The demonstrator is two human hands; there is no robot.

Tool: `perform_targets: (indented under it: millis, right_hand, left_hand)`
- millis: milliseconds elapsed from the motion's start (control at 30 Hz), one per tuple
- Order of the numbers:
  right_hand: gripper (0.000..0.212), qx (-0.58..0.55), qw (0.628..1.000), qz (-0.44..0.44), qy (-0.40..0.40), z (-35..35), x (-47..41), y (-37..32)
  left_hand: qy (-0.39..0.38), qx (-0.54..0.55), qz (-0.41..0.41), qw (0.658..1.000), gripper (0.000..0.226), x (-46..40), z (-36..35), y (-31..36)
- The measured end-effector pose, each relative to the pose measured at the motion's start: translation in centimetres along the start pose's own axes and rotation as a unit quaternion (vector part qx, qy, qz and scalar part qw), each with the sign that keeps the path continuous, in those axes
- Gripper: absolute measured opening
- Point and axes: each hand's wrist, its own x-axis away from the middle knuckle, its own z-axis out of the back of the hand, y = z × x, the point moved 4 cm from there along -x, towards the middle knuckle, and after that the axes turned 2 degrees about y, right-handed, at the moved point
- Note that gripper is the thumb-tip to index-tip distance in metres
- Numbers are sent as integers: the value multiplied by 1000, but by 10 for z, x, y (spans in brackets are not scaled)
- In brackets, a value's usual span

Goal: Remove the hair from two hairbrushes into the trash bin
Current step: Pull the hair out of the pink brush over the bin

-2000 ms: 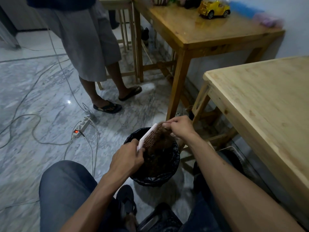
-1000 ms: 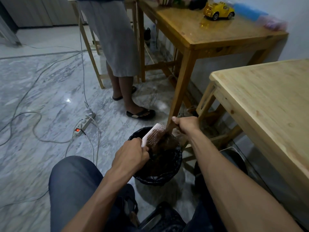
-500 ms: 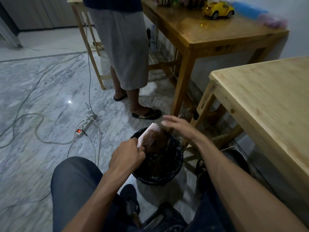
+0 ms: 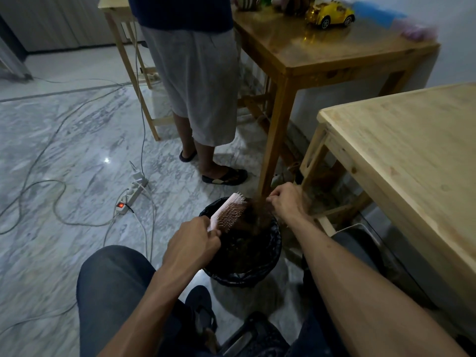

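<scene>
My left hand (image 4: 192, 242) grips the brush (image 4: 226, 213) over the bin (image 4: 274, 256), bristles facing right; my right hand (image 4: 286, 202) pinches a tuft of hair (image 4: 257, 211) off it.

Hairbrush (image 4: 226, 213) handle hidden within fist

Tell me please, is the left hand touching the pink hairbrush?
Touching. The head view shows the left hand gripping the handle end of the hairbrush over the trash bin.

open floor (image 4: 64, 161) lies left of the trash bin (image 4: 268, 269); a table leg (image 4: 273, 140) and a standing person (image 4: 201, 99) crowd behind it
</scene>
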Motion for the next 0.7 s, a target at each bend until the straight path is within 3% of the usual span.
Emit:
perform_targets:
  millis: [67, 133, 267, 367, 433, 533, 700]
  right_hand:
    - [10, -4, 1000, 4, -18, 0, -4, 2]
    - [12, -38, 995, 32, -86, -4, -3, -5]
    - [74, -156, 946, 65, -278, -4, 16, -27]
    - [75, -215, 898, 91, -372, -4, 24, -31]
    - [57, -218, 899, 96, -367, -2, 25, -28]
    - [21, -254, 923, 87, -276, 1, 19, -19]
    - [14, -248, 954, -59, -157, 2, 5, 10]
  left_hand:
    - [9, -5, 4, 1000, 20, 1, 3, -5]
    - [22, -9, 12, 1000, 19, 2, 5, -7]
    - [23, 5, 12, 1000, 17, 3, -1, -4]
    - [29, 13, 9, 999, 18, 2, -2, 1]
    - [34, 3, 10, 999, 17, 2, -2, 3]
    - [40, -1, 16, 999, 18, 0, -2, 3]
    - [47, 12, 31, 998, 15, 1, 5, -3]
